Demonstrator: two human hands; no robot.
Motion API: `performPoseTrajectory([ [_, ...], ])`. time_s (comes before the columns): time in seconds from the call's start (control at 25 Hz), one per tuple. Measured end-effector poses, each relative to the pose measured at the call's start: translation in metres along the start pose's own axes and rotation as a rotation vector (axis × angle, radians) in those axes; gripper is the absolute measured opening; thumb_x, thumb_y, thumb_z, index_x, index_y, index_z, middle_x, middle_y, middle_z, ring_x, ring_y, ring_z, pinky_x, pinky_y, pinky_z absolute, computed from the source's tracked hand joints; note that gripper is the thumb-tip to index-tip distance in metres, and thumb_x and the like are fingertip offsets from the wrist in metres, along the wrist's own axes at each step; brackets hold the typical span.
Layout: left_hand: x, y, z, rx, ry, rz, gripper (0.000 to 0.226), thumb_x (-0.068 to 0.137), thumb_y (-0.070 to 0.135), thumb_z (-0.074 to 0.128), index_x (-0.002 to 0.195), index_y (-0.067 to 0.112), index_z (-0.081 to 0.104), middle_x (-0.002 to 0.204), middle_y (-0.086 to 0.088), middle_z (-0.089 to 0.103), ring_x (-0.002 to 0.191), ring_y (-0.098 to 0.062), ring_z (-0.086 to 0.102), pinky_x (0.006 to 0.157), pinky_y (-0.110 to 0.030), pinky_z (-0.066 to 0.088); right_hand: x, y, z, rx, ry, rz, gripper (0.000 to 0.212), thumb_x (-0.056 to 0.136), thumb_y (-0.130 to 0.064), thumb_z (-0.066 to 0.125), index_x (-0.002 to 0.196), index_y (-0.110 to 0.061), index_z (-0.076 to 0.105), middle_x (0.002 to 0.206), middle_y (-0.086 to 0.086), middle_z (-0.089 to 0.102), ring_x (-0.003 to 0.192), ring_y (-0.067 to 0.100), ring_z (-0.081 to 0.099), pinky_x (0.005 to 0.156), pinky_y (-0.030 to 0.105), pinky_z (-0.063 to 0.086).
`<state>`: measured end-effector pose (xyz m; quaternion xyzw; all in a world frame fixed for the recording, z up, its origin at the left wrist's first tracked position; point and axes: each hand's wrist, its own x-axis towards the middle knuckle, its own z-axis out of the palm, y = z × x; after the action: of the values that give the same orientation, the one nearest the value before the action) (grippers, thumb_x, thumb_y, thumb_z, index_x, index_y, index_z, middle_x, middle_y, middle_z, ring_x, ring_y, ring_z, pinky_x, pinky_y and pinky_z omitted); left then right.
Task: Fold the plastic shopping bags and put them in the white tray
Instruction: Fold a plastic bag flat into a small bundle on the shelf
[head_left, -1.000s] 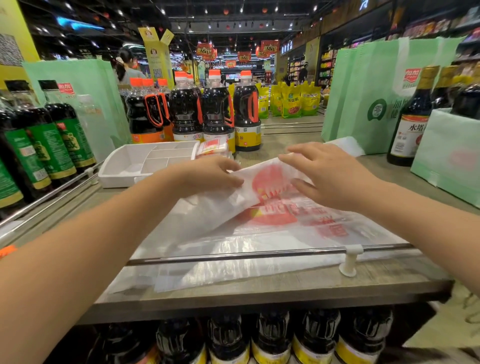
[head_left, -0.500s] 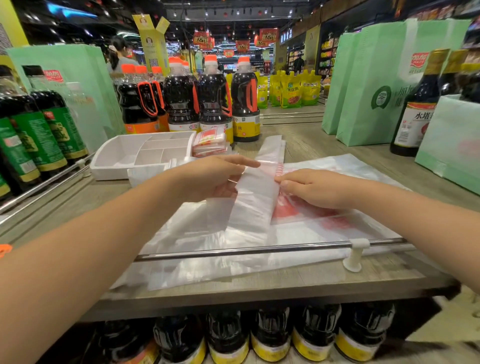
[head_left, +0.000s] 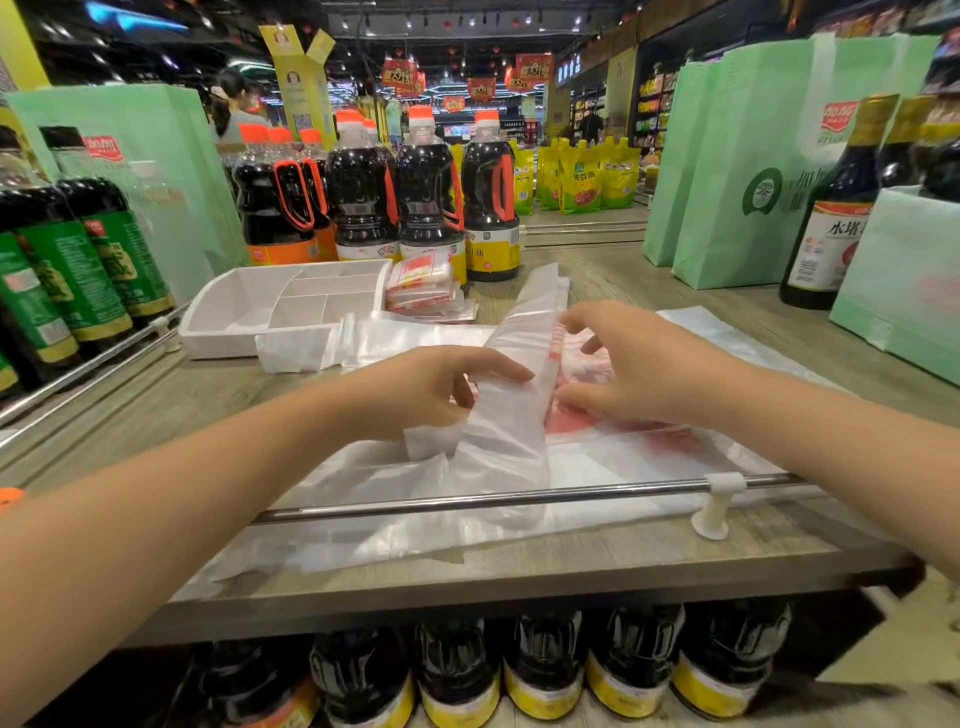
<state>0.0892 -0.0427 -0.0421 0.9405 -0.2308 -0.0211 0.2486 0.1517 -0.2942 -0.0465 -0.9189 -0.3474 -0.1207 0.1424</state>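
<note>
Fingers (head_left: 493, 366) of my left hand (head_left: 415, 389) pinched a raised fold of the plastic bag (head_left: 509, 452); right hand (head_left: 639, 364) arched on its printed half, grip unclear. Fold ran away from me across the bench (head_left: 597, 569). White tray (head_left: 234, 312) sat far-left, nearer left hand.

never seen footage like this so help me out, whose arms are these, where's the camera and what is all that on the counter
No machine here: these are a person's two bare arms, filmed by one wide-angle camera worn on their head, looking down. The left hand pinches a raised fold of a thin plastic bag spread on a wooden shelf top; the right hand touches it, grip unclear. Behind lie a white tray and a stack of folded bags, beside dark sauce bottles.
</note>
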Motion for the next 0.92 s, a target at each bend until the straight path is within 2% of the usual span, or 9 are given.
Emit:
performPoseTrajectory([
  [0.12, -0.002, 0.008, 0.009, 0.187, -0.026, -0.059, 0.06, 0.096, 0.016, 0.046, 0.141, 0.055, 0.042, 0.117, 0.011, 0.042, 0.095, -0.002, 0.049, 0.092, -0.023, 0.038, -0.01, -0.004, -0.003, -0.004, -0.119, -0.154, 0.065, 0.091, -0.047, 0.064, 0.149, -0.045, 0.035, 0.155, -0.022, 0.031, 0.135, -0.001, 0.036, 0.107, 0.019, 0.029],
  [0.24, -0.005, 0.012, 0.009, 0.46, -0.055, -0.059, 0.07, 0.093, 0.015, 0.041, 0.144, 0.061, 0.029, 0.144, 0.008, 0.022, 0.124, -0.017, 0.039, 0.106, -0.036, 0.036, -0.011, -0.007, -0.003, -0.036, -0.238, -0.136, 0.048, 0.099, -0.045, 0.051, 0.146, -0.046, 0.042, 0.148, -0.024, 0.043, 0.132, -0.001, 0.04, 0.106, 0.019, 0.029],
  [0.32, -0.009, 0.011, 0.004, 0.549, -0.03, 0.066, 0.068, 0.093, 0.017, 0.04, 0.145, 0.059, 0.031, 0.159, 0.012, 0.006, 0.141, -0.019, 0.024, 0.114, -0.034, 0.03, -0.01, -0.007, -0.003, -0.067, -0.306, -0.107, 0.045, 0.102, -0.044, 0.046, 0.147, -0.042, 0.043, 0.144, -0.021, 0.047, 0.127, -0.002, 0.041, 0.104, 0.018, 0.028],
  [0.44, -0.012, 0.011, 0.001, 0.379, -0.146, 0.162, 0.075, 0.089, 0.005, 0.035, 0.145, 0.056, 0.037, 0.162, 0.016, 0.016, 0.145, -0.004, 0.023, 0.104, -0.009, 0.023, -0.01, -0.004, -0.005, -0.105, -0.277, -0.129, 0.04, 0.1, -0.044, 0.048, 0.139, -0.036, 0.053, 0.131, -0.02, 0.053, 0.117, 0.002, 0.047, 0.096, 0.018, 0.032],
  [0.52, -0.011, 0.013, 0.003, 0.282, -0.21, 0.153, 0.095, 0.08, -0.015, 0.034, 0.145, 0.054, 0.039, 0.158, 0.022, 0.026, 0.144, 0.002, 0.023, 0.105, -0.008, 0.021, -0.01, -0.004, -0.006, -0.123, -0.22, -0.163, 0.037, 0.097, -0.047, 0.052, 0.133, -0.037, 0.056, 0.127, -0.02, 0.053, 0.116, 0.004, 0.049, 0.097, 0.024, 0.039],
  [0.6, -0.008, 0.012, 0.006, 0.222, -0.191, 0.188, 0.094, 0.078, -0.018, 0.037, 0.145, 0.048, 0.044, 0.156, 0.022, 0.034, 0.143, 0.004, 0.027, 0.11, -0.011, 0.022, -0.009, -0.004, -0.006, -0.119, -0.231, -0.147, 0.044, 0.097, -0.046, 0.051, 0.141, -0.04, 0.048, 0.145, -0.019, 0.043, 0.132, 0.005, 0.042, 0.11, 0.027, 0.035],
  [0.72, -0.008, 0.011, 0.009, 0.118, -0.129, 0.257, 0.069, 0.082, 0.004, 0.043, 0.14, 0.04, 0.054, 0.15, 0.021, 0.044, 0.139, 0.005, 0.035, 0.115, -0.019, 0.027, -0.009, -0.006, -0.004, -0.115, -0.414, -0.069, 0.054, 0.102, -0.04, 0.041, 0.153, -0.046, 0.025, 0.162, -0.024, 0.014, 0.148, 0.002, 0.018, 0.12, 0.028, 0.016],
  [0.8, -0.009, 0.013, 0.012, 0.047, -0.138, 0.213, 0.063, 0.079, 0.019, 0.04, 0.136, 0.038, 0.059, 0.145, 0.024, 0.049, 0.136, 0.004, 0.04, 0.114, -0.023, 0.031, -0.008, -0.005, -0.004, -0.076, -0.476, -0.034, 0.053, 0.103, -0.039, 0.038, 0.153, -0.048, 0.024, 0.162, -0.022, 0.015, 0.148, 0.003, 0.016, 0.12, 0.027, 0.013],
  [0.92, -0.005, 0.012, 0.014, -0.116, -0.067, 0.165, 0.041, 0.089, 0.04, 0.057, 0.127, 0.032, 0.067, 0.13, 0.022, 0.061, 0.123, 0.0, 0.054, 0.108, -0.029, 0.041, -0.008, -0.002, -0.008, 0.004, -0.45, -0.017, 0.048, 0.102, -0.041, 0.042, 0.149, -0.05, 0.033, 0.157, -0.024, 0.028, 0.142, 0.001, 0.027, 0.117, 0.025, 0.02],
])
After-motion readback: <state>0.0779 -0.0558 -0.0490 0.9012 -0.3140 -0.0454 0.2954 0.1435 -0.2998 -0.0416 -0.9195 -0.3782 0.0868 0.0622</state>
